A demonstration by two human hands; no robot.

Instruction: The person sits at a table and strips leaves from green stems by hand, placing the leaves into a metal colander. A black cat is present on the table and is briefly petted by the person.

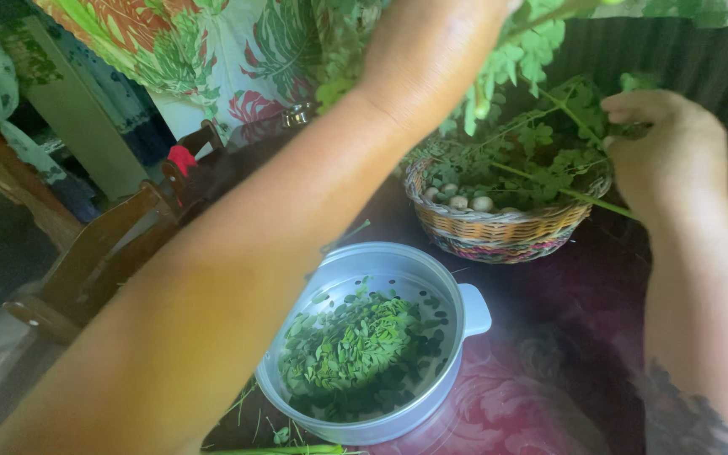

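Dark red patterned tablecloth (pixel 541 396) is seen under the work, with a flowered curtain (pixel 212 50) and wooden chairs (pixel 103 253) behind. The left hand (pixel 431 42) is raised high at the top edge; a leafy sprig (pixel 524 50) hangs from it, but the fingers are cut off, so the grip itself cannot be told. The right hand (pixel 663 152) is pinched shut on a thin green stem (pixel 566 192), whose long axis runs across from this hand toward the left, over a woven basket (pixel 507 223) holding leafy branches and small pale bulbs (pixel 465 200). Below the left forearm, a metal pot (pixel 465 307) of stripped green leaves (pixel 351 345) is noted. The right hand is nearer the basket.
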